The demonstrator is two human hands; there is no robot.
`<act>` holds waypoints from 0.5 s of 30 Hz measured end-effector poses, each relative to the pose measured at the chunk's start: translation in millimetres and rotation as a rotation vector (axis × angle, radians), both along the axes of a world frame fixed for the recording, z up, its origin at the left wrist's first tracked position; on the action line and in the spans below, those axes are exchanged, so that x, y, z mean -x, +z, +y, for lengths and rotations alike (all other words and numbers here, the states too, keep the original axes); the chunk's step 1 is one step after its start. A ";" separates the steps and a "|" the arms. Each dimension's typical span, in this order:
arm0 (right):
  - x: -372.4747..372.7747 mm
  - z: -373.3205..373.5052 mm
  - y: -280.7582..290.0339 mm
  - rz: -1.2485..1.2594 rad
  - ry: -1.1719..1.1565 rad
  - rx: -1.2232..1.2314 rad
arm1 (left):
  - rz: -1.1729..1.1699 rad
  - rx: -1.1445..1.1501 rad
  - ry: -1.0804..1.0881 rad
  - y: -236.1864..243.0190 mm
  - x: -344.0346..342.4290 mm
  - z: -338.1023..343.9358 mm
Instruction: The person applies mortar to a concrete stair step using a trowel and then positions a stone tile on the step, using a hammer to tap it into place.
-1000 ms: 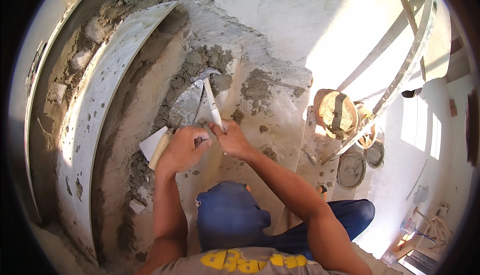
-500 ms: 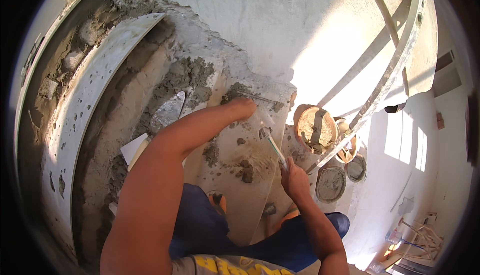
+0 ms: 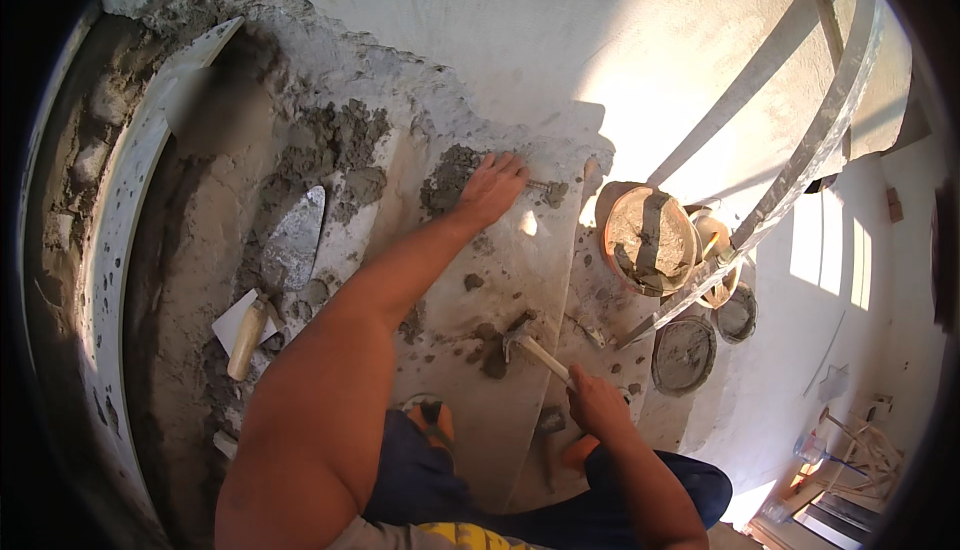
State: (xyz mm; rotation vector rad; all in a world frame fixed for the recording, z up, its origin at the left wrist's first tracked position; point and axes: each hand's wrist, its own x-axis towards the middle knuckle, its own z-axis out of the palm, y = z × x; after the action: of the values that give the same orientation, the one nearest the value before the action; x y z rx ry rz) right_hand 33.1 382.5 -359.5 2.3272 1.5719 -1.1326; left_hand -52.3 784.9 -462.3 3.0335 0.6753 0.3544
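Note:
My right hand (image 3: 598, 402) is closed round the wooden handle of a hammer (image 3: 545, 358); its metal head hangs over the pale, mortar-spotted step. Farther up the same step, my left hand (image 3: 493, 188) lies with fingers stretched and slightly apart over a thin metal rod (image 3: 540, 185). The rod's right end shows past the fingers, and the rest is beneath the hand. Beside that hand is a patch of wet mortar (image 3: 448, 178). Left of my forearm, a trowel (image 3: 295, 240) with a wooden handle rests on mortar.
A long, bending straightedge (image 3: 790, 185) leans at the right over buckets. One orange-rimmed bucket (image 3: 650, 240) holds mortar; a dark bucket (image 3: 684, 355) stands nearer. A curved pale board (image 3: 125, 190) edges the left side. A small tool (image 3: 585, 330) lies right of the hammer.
The hammer has swung down and left, from upright near my left hand to lower over the step. My left hand has gone from beside the rod to over it. The view has shifted.

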 end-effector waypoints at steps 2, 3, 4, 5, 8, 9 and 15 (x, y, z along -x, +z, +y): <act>-2.0 -2.7 -4.6 0.011 0.000 -0.011 | -0.102 -0.006 -0.070 12.1 1.3 -11.3; -2.2 -3.8 -6.3 0.018 0.000 -0.018 | -0.152 -0.010 -0.104 19.7 2.9 -18.3; -2.4 -3.4 -6.8 0.020 -0.014 -0.010 | -0.201 0.060 -0.166 26.4 2.2 -23.0; -2.9 -3.6 -5.6 0.022 -0.028 -0.002 | -0.252 0.132 -0.229 33.1 -1.0 -28.8; 5.9 3.6 3.8 0.053 -0.069 0.001 | -0.355 0.337 -0.310 46.9 2.2 -52.4; 8.0 6.6 7.0 0.059 -0.084 -0.004 | -0.390 0.400 -0.321 47.8 1.7 -57.9; 9.8 -6.5 -11.5 0.264 -0.143 -0.327 | -0.288 0.573 -0.323 50.8 -5.1 -71.6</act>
State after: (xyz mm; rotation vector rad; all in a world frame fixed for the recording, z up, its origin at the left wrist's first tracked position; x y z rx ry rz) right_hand 23.2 376.0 -371.1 2.6226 1.8262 -1.3534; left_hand -47.3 713.2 -411.6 2.4210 0.2093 0.4748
